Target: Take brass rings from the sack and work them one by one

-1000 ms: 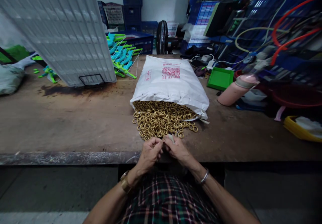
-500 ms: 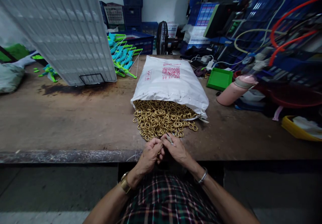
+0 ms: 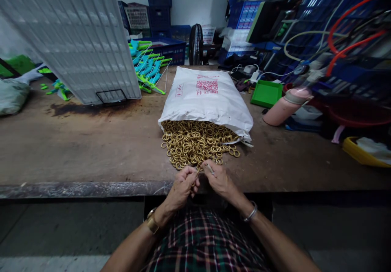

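Gold-coloured rings (image 3: pixel 191 143) spill in a heap from the mouth of a white woven sack (image 3: pixel 207 97) with red print. At the near edge of the heap, my left hand (image 3: pixel 185 184) is closed in a pinch on a single ring (image 3: pixel 199 166). Close beside it, my right hand (image 3: pixel 220 178) is closed round a slim, pale, pointed tool (image 3: pixel 210 168); its exact kind is too small to make out. A small gap separates the fingertips of the two hands. The fingers hide most of the tool.
A pink bottle (image 3: pixel 285 107) and a green tray (image 3: pixel 266 94) stand right of the sack. On the left rises a ribbed white panel (image 3: pixel 76 40), with green and blue plastic pieces (image 3: pixel 149 66) behind it. A yellow basin (image 3: pixel 363 154) sits far right.
My right hand has moved slightly right, away from my left hand, and a ring now shows at my left fingertips. My left hand stays nearly where it was.
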The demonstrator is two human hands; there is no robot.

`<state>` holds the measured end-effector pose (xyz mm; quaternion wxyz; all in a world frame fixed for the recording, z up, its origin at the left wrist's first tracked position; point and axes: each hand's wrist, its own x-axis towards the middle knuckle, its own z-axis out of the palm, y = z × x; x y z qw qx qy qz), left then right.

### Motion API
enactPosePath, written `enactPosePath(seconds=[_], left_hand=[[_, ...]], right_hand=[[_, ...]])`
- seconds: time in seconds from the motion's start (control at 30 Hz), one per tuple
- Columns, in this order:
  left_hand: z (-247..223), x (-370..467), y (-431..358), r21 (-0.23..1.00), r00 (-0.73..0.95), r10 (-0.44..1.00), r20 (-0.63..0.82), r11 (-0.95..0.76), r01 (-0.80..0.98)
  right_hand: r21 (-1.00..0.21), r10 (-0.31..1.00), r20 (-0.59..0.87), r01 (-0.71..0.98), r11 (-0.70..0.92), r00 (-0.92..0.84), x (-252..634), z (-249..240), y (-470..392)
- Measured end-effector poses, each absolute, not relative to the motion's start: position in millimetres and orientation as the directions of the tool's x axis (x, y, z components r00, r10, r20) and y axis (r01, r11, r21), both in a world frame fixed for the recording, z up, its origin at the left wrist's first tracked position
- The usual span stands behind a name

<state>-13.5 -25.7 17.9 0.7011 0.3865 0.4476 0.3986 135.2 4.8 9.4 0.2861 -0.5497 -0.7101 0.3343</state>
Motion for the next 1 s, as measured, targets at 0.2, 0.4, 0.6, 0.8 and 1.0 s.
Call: enactPosePath(seconds=[0.2,0.4,0.6,0.8,1.0], left_hand=[[16,-12,-22,0.91,0.251,0.914,-0.32,0.37,-0.186],[16,-12,-23,0.925,0.243,0.92,-0.307,0.349,-0.151],[36,-13,-33,0.868,0.445,0.835,-0.323,0.448,-0.212],[35,-9,-26,0.719,0.438,0.822,-0.363,0.546,-0.429],[24,-11,-22,0.654,0.422,0.811,-0.405,0.58,-0.486]], right_hand=[[-0.593,0.906,0.044,0.719,0.362,-0.42,141,7,-6],[-0.477,0.911,-0.011,0.803,0.358,-0.413,139,3,-5],[-0.442,0.973,-0.024,0.875,0.196,-0.23,153,3,-1],[-0.498,0.996,0.049,0.867,-0.035,0.069,183,0,11],[-0.495,0.993,0.019,0.864,-0.091,0.116,190,-5,24]])
